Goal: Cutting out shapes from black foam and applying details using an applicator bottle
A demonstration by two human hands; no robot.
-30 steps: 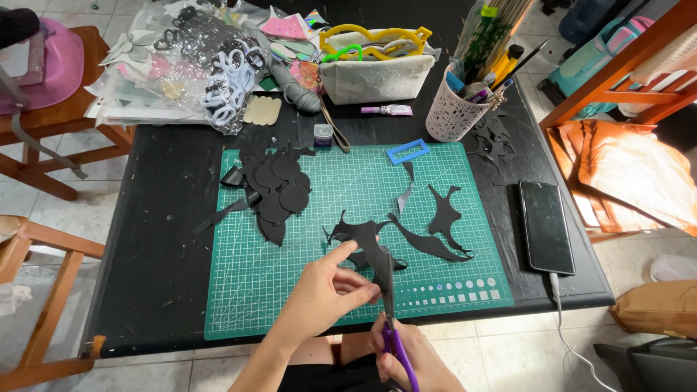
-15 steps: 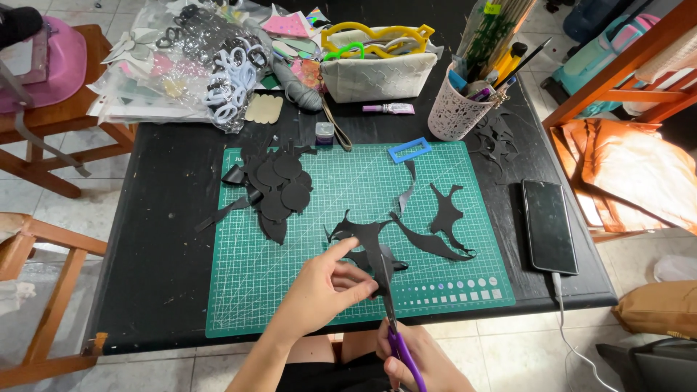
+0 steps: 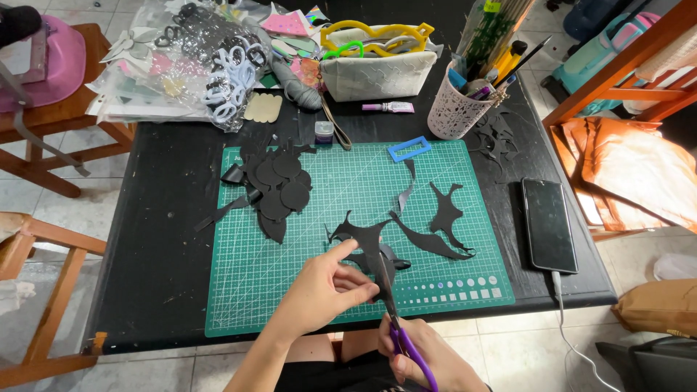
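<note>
The left hand (image 3: 323, 287) pinches a black paper cut-out shape (image 3: 365, 239) just above the green cutting mat (image 3: 239, 290) on the black surface (image 3: 167, 218). Right below it, the right hand (image 3: 425, 356) grips purple-handled scissors (image 3: 403, 330), their blades touching the paper.

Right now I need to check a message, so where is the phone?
In the head view the phone lies face up at the right edge of the black table, just right of the green cutting mat, with a white cable plugged into its near end.
</note>
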